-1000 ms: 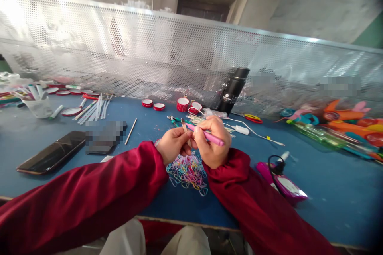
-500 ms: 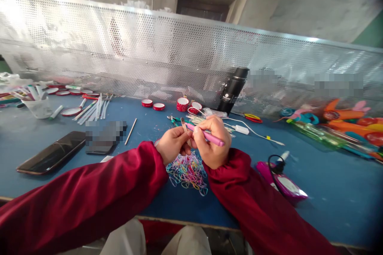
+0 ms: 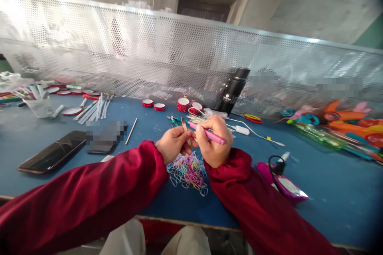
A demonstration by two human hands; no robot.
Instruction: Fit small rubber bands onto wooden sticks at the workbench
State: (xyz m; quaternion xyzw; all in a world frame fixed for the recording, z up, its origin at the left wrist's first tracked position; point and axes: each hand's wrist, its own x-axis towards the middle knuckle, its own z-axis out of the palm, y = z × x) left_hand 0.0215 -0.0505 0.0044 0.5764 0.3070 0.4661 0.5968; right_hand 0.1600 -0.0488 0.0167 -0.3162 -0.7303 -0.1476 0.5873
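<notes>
My left hand (image 3: pixel 172 143) and my right hand (image 3: pixel 214 143) meet above a heap of small coloured rubber bands (image 3: pixel 188 171) on the blue table (image 3: pixel 329 191). The right hand is closed round a pink pen-like stick (image 3: pixel 209 134) that points up and to the left. Pinched in the fingers of the left hand is a thin pale strip (image 3: pixel 184 124), standing up beside the stick's tip. Both arms wear dark red sleeves.
A black phone (image 3: pixel 52 155) lies at the left. Red-rimmed lids (image 3: pixel 153 105), white sticks (image 3: pixel 95 109) and a clear cup (image 3: pixel 38 105) sit at the back left. A black flask (image 3: pixel 233 89) stands behind my hands. A pink device with a black cord (image 3: pixel 283 181) lies right, colourful toys (image 3: pixel 338 123) farther right.
Hardly anything has moved: both hands stay together over the rubber bands, with only a slight shift of the view.
</notes>
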